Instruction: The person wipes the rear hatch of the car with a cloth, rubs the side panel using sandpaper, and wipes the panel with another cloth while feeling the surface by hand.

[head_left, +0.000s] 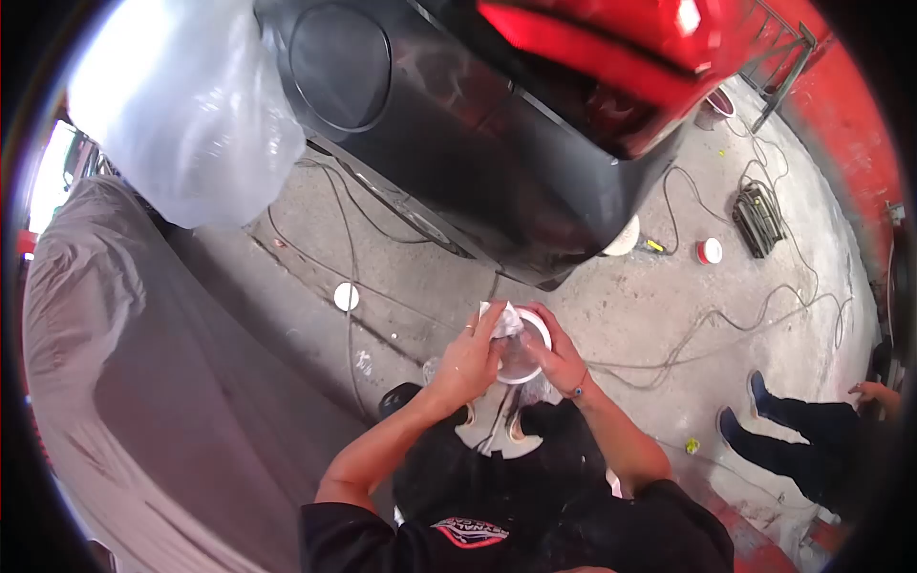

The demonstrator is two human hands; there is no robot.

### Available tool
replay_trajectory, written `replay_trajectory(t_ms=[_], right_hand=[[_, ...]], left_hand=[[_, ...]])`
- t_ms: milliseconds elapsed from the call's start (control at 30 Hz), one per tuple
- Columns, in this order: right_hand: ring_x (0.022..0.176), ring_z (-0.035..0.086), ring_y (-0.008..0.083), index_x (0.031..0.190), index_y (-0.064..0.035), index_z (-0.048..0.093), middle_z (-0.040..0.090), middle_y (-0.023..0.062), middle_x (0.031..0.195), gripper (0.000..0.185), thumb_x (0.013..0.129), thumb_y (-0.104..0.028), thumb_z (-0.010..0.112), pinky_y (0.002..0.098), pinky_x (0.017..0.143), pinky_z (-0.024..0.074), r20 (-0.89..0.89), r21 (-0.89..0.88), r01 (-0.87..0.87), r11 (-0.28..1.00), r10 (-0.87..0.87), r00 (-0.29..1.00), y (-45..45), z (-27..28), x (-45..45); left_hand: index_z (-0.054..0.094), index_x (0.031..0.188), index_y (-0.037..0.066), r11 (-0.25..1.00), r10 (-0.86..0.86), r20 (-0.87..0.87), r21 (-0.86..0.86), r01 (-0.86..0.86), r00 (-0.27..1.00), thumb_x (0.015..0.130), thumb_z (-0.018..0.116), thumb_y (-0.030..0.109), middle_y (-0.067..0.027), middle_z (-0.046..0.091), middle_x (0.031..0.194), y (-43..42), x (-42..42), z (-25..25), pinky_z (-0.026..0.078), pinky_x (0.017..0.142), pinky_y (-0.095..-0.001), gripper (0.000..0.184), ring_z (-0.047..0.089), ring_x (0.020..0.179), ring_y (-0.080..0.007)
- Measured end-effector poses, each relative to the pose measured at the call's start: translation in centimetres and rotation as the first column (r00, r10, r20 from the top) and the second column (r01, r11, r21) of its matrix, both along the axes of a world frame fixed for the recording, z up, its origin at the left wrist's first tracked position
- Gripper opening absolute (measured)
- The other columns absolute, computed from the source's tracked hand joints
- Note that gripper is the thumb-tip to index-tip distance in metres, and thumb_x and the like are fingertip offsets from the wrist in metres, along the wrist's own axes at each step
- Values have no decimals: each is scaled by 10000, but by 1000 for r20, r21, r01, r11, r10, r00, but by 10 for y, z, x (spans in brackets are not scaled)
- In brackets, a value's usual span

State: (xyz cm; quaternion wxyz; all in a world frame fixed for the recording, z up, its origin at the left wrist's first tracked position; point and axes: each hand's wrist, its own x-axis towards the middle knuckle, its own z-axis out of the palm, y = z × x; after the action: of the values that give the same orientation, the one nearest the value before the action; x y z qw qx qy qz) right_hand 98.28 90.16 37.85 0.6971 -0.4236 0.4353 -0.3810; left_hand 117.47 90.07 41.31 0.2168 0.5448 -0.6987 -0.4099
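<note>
In front of my lap, my right hand point(560, 355) is closed around the side of a round white-rimmed tub point(544, 334), with its thumb over the rim. A crumpled white cloth or paper wipe point(509, 323) is bunched in my left hand point(468, 363), at the tub's left edge. The fingertips of my left hand reach over or into the tub, partly hidden. Just beyond both hands is the lower corner of a dark grey car body panel point(497, 162); neither hand touches it.
Plastic sheeting point(191, 115) and a grey-covered shape point(172, 382) stand left. Cables point(669, 361) cross the concrete floor. A white disc point(347, 296), a red-and-white tub point(709, 251) and a dark green case point(758, 220) lie around. Another person's legs point(783, 439) are at right.
</note>
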Motion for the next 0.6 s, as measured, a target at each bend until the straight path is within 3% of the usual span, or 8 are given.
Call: replay_trajectory(t_ms=[67, 133, 300, 367, 433, 500, 567, 600], right_hand=[[1230, 468, 164, 1450, -31, 347, 497, 79, 1341, 544, 990, -239, 549, 301, 1063, 351, -48, -90, -9, 996, 5, 999, -5, -57, 3], [1202, 474, 151, 1415, -37, 385, 512, 64, 1304, 493, 1001, -260, 534, 290, 1040, 359, 23, -51, 46, 998, -45, 999, -4, -107, 11], [1187, 501, 150, 1448, -52, 358, 547, 69, 1291, 501, 1027, -283, 500, 301, 1010, 408, 310, 47, 174, 984, -180, 934, -16, -217, 33], [1263, 453, 182, 1483, -31, 279, 495, 104, 1358, 664, 991, -375, 562, 326, 1043, 395, 60, -56, 169, 984, -165, 984, -10, -238, 37], [1288, 442, 221, 1493, -35, 260, 470, 130, 1382, 757, 958, -457, 588, 332, 1083, 353, -3, -44, 159, 986, -159, 987, -9, -217, 31], [1284, 451, 238, 1492, -66, 277, 480, 131, 1371, 786, 935, -528, 584, 345, 1002, 448, -55, -19, 173, 985, -174, 983, -3, -198, 23], [1282, 467, 253, 1491, -106, 292, 482, 129, 1369, 809, 909, -591, 576, 356, 849, 547, -22, 90, 74, 993, -73, 997, 2, -166, 5], [1272, 467, 174, 1472, -64, 356, 506, 84, 1381, 673, 967, -453, 572, 343, 1070, 386, 47, 121, 117, 986, -123, 991, -4, -175, -13]], left_hand=[[339, 1435, 56, 999, 18, -28, 39, -17, 999, 963, 555, 236, -312, 479, 1335, -10, 7, -58, 470, 895, -504, 550, 544, 1096, -518], [409, 1361, 34, 999, 41, -93, 13, -40, 995, 982, 524, 176, -254, 632, 1107, -22, 12, -90, 511, 788, -438, 421, 661, 948, -400], [403, 1370, 24, 980, -180, -161, 58, 192, 970, 1009, 485, 195, -238, 628, 1154, -69, 36, -172, 502, 842, -410, 408, 661, 1015, -334], [317, 1433, -24, 931, -363, -196, -48, 361, 911, 972, 566, 229, -260, 510, 1338, -71, 34, -201, 430, 1001, -407, 582, 539, 1229, -358], [160, 1488, -61, 842, -498, -7, -240, 482, 867, 849, 731, 335, -298, 350, 1455, -74, 36, -205, 324, 1114, -426, 943, 367, 1369, -399], [46, 1497, -74, 812, -571, 44, -112, 572, 820, 671, 861, 381, -345, 298, 1459, -59, 29, -164, 303, 1134, -458, 1247, 308, 1389, -446], [19, 1499, -63, 733, -616, 174, -228, 640, 768, 609, 889, 372, -360, 320, 1433, -57, 12, -152, 350, 1101, -481, 1318, 356, 1346, -477], [42, 1496, -64, 721, -610, 171, -286, 631, 774, 615, 880, 373, -360, 319, 1431, -58, -7, -155, 382, 1076, -487, 1292, 366, 1334, -483]])
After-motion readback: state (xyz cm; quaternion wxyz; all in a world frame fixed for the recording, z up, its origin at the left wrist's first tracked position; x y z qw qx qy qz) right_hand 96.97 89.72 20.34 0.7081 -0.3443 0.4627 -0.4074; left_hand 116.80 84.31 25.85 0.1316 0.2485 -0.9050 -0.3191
